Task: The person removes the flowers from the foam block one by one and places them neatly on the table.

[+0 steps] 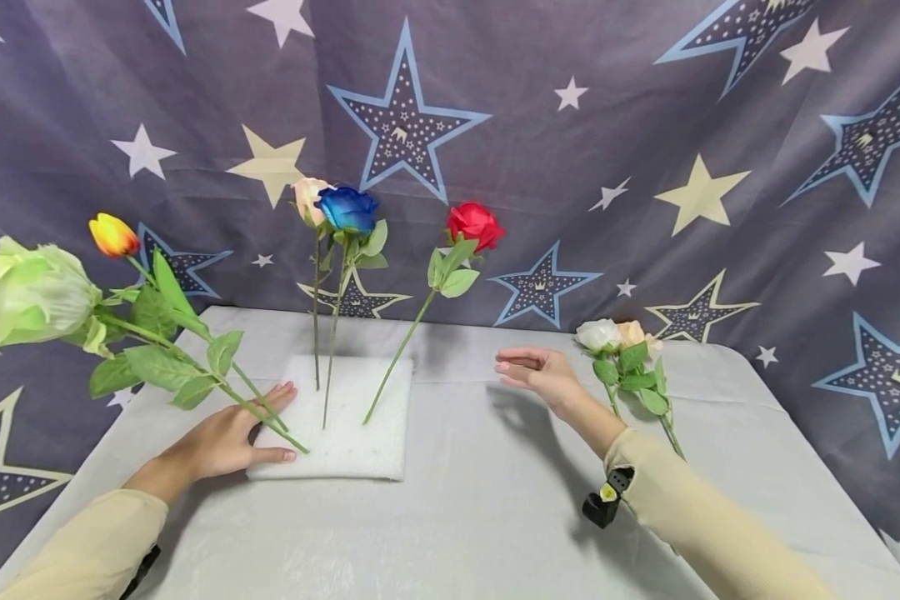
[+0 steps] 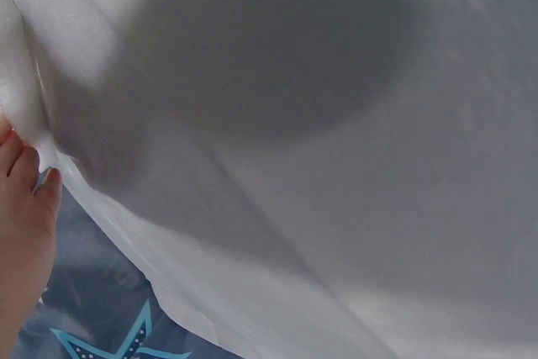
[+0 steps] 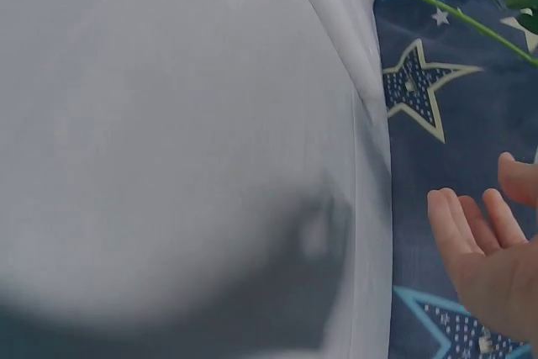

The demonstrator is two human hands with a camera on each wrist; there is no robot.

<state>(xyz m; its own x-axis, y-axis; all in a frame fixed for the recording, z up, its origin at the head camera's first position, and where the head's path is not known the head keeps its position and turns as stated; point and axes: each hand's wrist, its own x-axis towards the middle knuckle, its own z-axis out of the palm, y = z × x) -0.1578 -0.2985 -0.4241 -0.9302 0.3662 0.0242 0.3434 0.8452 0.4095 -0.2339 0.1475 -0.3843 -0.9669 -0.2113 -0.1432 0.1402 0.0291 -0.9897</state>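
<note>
A white foam block [image 1: 382,446] lies on the table with artificial flowers standing in it. My left hand [image 1: 221,437] rests on its left side, thumb and fingers spread around the stems of a large pale green flower [image 1: 33,292] and an orange-yellow tulip [image 1: 114,235]. Both of these lean far left. Behind them a peach rose [image 1: 309,200] and a blue rose [image 1: 348,208] stand nearly upright, while a red rose [image 1: 476,225] tilts right. Holding nothing, my right hand [image 1: 543,375] hovers right of the block with loosely bent fingers; the right wrist view shows these fingers [image 3: 458,224] too.
A white rose [image 1: 598,335] and peach flowers [image 1: 632,333] lie on the table at the right, partly behind my right forearm. Pale grey cloth [image 1: 465,517] covers the table. A dark star-patterned curtain [image 1: 540,192] hangs right behind it.
</note>
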